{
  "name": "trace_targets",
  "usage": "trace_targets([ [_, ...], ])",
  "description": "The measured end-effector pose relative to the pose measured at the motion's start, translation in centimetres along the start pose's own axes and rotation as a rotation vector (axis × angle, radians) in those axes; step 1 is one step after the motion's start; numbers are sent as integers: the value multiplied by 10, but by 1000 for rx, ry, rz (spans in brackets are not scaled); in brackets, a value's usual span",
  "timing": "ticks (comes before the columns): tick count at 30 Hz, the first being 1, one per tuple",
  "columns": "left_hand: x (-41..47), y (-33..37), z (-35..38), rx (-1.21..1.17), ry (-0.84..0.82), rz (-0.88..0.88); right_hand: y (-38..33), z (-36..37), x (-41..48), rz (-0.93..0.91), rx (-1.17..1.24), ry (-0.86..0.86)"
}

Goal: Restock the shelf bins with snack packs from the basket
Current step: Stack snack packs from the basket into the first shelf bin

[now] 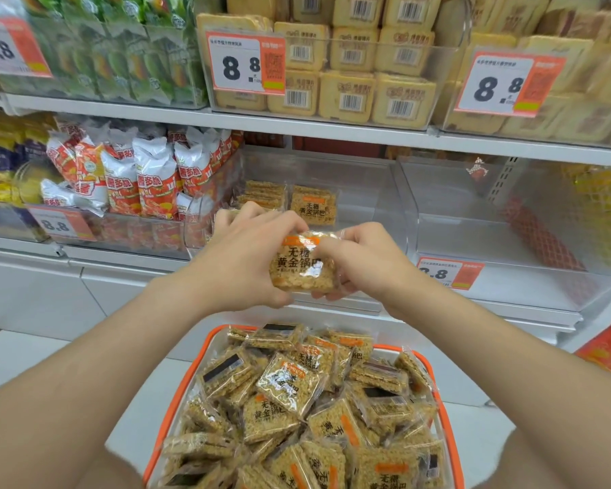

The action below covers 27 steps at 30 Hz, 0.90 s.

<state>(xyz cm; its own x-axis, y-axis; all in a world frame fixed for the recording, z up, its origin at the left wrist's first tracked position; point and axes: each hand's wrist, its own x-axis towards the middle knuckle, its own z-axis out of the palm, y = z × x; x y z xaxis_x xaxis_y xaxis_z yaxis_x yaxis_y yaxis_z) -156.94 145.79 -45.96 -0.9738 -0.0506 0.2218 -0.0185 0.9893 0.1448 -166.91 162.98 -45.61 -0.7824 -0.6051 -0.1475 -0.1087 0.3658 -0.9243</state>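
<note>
Bare left forearm (103,347) and left hand (251,257), bare right forearm (491,340) and right hand (365,264).

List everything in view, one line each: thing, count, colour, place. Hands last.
basket: one, orange rim, bottom centre
basket snack packs: many, golden in clear wrap, heaped in the basket
held snack pack: one, golden with orange label, frame centre
clear bin: one, transparent, lower shelf centre
binned snack packs: at least two, golden, inside the clear bin
red-and-white bags: many, lower shelf left
yellow packs: many, barcoded, top shelf centre and right
green bags: many, top shelf left
price tags: five, white and orange, on bin fronts
left hand: one, grips the held snack pack's left side
right hand: one, grips its right side
</note>
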Motion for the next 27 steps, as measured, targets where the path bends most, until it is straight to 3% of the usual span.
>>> trace_targets([
  [5, 8, -6, 2, -11, 56, 10, 1, 3, 6, -16, 47, 51],
  [8, 15, -13, 2, -60, 91, -4, -2, 5, 15, -129, 46, 109],
  [11, 22, -20, 2, -108, 95, -66, -1, 6, 32, -250, 61, 276],
  [15, 33, -34, 9, -114, 1, -185, 9, 0, 66, -326, -112, 536],
  [23, 60, -63, 32, -151, 0, -262, 30, -7, 140, -91, -468, 325],
  [27, 67, -69, 41, -134, -78, -263, 31, -3, 160, -69, -607, 344],
])
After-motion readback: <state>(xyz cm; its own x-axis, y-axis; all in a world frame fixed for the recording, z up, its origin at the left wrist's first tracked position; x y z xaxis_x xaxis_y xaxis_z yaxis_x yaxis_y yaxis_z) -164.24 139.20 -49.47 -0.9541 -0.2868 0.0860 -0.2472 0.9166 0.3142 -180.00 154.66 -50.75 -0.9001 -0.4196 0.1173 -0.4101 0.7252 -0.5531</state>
